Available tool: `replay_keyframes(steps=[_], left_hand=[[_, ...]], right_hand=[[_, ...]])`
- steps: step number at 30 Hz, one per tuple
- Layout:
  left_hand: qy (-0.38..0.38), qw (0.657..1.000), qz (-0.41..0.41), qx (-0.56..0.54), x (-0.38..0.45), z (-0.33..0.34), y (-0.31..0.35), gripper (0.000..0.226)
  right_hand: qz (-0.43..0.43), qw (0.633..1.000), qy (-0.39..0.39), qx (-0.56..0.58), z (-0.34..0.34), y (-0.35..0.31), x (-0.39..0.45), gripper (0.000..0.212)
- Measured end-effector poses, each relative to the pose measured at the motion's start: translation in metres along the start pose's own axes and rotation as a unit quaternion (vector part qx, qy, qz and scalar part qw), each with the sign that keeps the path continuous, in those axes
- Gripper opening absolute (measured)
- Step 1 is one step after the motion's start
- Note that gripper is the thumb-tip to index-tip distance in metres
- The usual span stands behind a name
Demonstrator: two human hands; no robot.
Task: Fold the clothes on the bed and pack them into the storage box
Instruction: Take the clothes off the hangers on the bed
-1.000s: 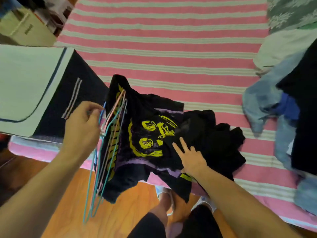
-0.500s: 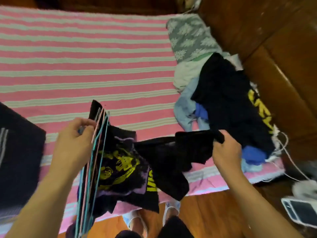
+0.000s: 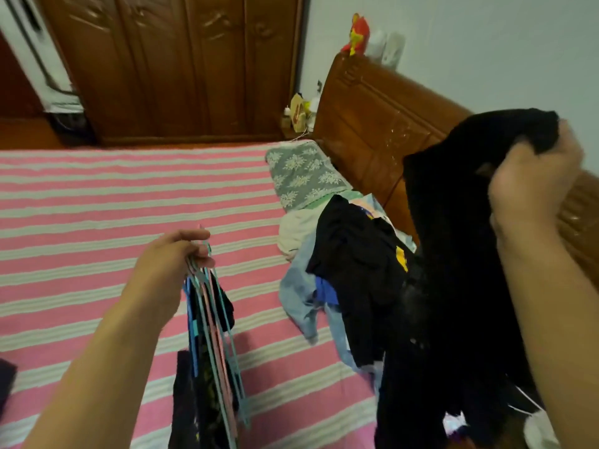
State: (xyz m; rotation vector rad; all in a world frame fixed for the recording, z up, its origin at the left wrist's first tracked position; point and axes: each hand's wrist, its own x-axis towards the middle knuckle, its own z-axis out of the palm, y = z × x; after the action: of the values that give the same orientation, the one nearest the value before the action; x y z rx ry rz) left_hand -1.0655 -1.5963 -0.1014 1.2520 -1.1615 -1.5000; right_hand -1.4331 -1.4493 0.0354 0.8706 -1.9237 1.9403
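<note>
My left hand (image 3: 171,270) grips a bundle of thin teal and pink hangers (image 3: 215,335) that hang down over the bed (image 3: 97,222); dark cloth hangs among them. My right hand (image 3: 534,183) is raised at the right, closed on a bunched black garment (image 3: 453,286) that drapes down to the bottom of the view. Between the hands, near the headboard, lies a pile of clothes (image 3: 350,270): black pieces, pale denim, something blue and a white item. The storage box is almost wholly out of view.
A grey floral pillow (image 3: 301,176) lies at the head of the pink-and-white striped bed. The wooden headboard (image 3: 372,124) stands at the right, with a red toy (image 3: 358,34) on top. A brown wardrobe (image 3: 168,66) fills the far wall. A dark edge (image 3: 5,380) shows at far left.
My head has turned up and to the right. My right hand has lifted the black garment high off the bed, away from the hangers. The left hand still holds the hangers.
</note>
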Motion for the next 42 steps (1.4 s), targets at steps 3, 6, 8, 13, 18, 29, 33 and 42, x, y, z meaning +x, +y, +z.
replay_keyframes(steps=[3,6,8,13,18,29,33,42], left_hand=[[-0.001,0.999,0.004,-0.049,0.003,0.028,0.02,0.034],[-0.002,0.999,0.013,-0.053,-0.004,0.059,0.043,0.034],[-0.005,0.999,0.014,-0.048,-0.007,0.075,0.054,0.036],[0.011,0.998,0.067,-0.014,-0.009,0.102,0.073,0.05],[0.031,0.966,0.181,0.181,-0.014,0.133,0.109,0.051],[0.074,0.888,0.306,0.335,-0.044,0.163,0.21,0.036],[0.089,0.982,0.165,0.024,-0.052,0.161,0.227,0.035],[0.166,0.972,0.106,-0.126,-0.073,0.165,0.227,0.022]], right_hand=[[0.046,0.997,-0.057,0.007,0.06,0.037,0.058,0.021],[0.205,0.936,-0.286,0.003,0.113,0.102,0.1,0.045],[0.237,0.872,-0.423,-0.066,0.129,0.138,0.095,0.073],[0.115,0.815,-0.563,-0.074,0.096,0.125,0.005,0.028],[-0.021,0.848,-0.529,0.009,0.026,0.052,-0.059,0.019],[-0.177,0.903,-0.391,-0.028,0.031,0.015,-0.08,0.032],[-0.254,0.883,-0.388,-0.07,0.037,0.009,-0.078,0.033],[-0.364,0.88,-0.291,-0.092,0.048,0.016,-0.074,0.021]])
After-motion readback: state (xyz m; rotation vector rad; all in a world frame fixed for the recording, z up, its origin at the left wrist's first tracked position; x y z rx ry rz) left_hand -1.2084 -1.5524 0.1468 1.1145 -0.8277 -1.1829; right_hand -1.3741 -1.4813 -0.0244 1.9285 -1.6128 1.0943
